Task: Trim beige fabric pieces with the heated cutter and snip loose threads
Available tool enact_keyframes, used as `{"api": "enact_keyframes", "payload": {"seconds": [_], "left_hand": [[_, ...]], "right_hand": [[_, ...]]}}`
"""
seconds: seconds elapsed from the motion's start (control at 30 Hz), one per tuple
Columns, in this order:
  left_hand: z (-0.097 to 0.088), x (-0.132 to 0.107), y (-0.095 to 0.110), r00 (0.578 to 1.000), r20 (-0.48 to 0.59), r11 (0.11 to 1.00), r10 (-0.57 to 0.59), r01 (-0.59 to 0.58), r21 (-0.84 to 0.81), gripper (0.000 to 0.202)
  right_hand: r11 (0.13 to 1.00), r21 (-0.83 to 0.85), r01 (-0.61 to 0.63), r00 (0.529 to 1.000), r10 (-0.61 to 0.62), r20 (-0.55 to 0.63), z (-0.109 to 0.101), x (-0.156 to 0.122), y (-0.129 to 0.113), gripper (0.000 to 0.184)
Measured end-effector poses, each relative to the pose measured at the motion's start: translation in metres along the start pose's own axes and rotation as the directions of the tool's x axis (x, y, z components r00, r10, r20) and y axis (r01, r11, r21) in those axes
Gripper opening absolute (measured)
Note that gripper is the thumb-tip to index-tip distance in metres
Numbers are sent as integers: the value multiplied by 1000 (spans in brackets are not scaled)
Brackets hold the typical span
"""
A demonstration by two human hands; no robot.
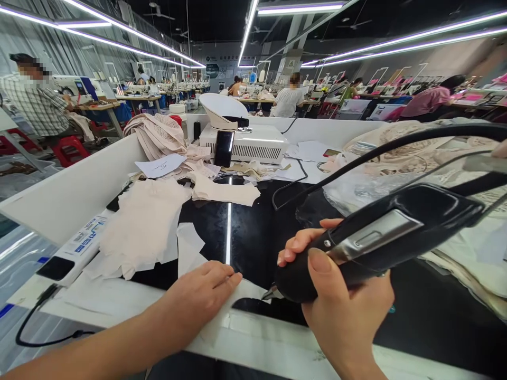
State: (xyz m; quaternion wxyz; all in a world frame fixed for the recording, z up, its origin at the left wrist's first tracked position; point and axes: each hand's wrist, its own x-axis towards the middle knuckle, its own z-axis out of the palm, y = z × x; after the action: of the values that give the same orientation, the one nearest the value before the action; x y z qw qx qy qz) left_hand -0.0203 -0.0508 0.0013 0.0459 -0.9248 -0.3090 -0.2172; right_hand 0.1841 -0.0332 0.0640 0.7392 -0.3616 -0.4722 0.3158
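Note:
My right hand (340,306) is wrapped around a black corded hand tool (380,240) with a metal tip pointing down at a thin pale strip of fabric (233,303) on the black glossy tabletop (261,232). My left hand (200,298) lies flat with fingers stretched out, pressing that pale strip near the table's front edge, just left of the tool's tip. The tool's black cable (376,153) arcs up and off to the right.
Pale fabric offcuts (138,227) are piled at left beside a white device (79,245) with a cable. A white machine (245,140) stands at the back. Lace fabric (420,153) is heaped on the right. Other people sit at workstations behind, one in a checked shirt (35,103) at far left.

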Motion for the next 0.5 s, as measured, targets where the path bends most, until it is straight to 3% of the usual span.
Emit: {"api": "enact_keyframes", "payload": {"seconds": [0.13, 0.5], "left_hand": [[1, -4, 5, 995, 46, 995, -91, 93, -45, 47], [3, -2, -3, 991, 89, 983, -102, 113, -142, 29]], "right_hand": [[1000, -20, -10, 1000, 10, -14, -1, -4, -2, 40], [999, -45, 12, 999, -14, -46, 4, -8, -7, 38]]}}
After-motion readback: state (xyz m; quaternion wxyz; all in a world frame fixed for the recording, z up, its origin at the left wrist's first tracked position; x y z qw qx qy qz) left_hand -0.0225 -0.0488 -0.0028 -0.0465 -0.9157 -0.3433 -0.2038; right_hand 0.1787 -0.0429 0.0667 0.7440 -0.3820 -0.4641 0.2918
